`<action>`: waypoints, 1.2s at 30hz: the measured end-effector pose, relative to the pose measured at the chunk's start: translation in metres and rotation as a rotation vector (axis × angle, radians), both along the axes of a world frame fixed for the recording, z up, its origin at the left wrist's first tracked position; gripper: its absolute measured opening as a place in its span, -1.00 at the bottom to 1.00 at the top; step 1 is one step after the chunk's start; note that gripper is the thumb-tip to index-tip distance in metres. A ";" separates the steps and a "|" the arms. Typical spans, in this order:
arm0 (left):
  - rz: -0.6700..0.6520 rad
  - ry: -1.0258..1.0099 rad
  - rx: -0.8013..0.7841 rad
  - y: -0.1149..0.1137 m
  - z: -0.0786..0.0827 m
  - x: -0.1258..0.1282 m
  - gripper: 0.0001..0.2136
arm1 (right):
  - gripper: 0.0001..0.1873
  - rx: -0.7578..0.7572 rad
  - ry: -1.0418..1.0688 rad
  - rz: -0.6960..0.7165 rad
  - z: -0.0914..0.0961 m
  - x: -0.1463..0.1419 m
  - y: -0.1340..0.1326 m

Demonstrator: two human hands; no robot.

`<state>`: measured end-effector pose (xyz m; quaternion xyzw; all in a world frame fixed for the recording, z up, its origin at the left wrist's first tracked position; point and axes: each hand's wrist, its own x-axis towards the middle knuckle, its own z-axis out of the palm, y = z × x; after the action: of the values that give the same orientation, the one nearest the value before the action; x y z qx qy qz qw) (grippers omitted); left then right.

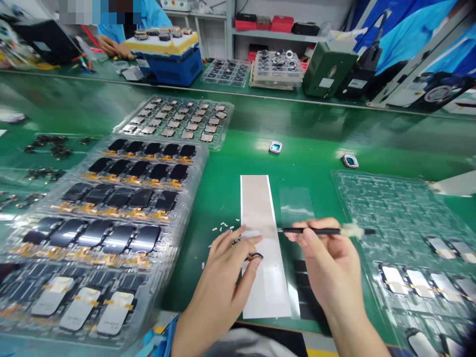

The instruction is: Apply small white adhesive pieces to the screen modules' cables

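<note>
A long white strip of backing sheet [266, 292] lies lengthwise on the green mat, its far part covered by a beige film [256, 198]. My left hand [226, 267] rests over the strip's left edge. Its thumb and fingers are closed around a small dark-edged screen part [255, 256], mostly hidden by the fingers. In my right hand [330, 263] is a thin black pen-like tool [312, 230], its metal tip pointing left at the strip's right edge. Pale material wraps the tool's rear end. Tiny white scraps [223, 228] lie left of the strip.
At left, a clear tray [186, 218] carries rows of black screens; another tray [226, 124] of small parts sits behind. A partly filled clear tray [372, 198] is at right. Two small square frames [275, 147] lie ahead. Co-workers' hands [115, 48] and sleeves show beyond the bench.
</note>
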<state>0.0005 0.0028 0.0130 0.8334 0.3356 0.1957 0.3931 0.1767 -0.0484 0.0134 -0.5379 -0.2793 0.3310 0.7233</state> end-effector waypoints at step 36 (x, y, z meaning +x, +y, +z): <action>0.130 -0.708 -0.784 -0.021 -0.009 0.027 -0.84 | -0.82 0.143 -0.262 -0.120 -0.006 -0.042 -0.019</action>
<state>0.0273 -0.0186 0.0044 0.4844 0.2812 0.3486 0.7515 0.1343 -0.0673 0.0076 -0.5392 -0.3614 0.1936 0.7357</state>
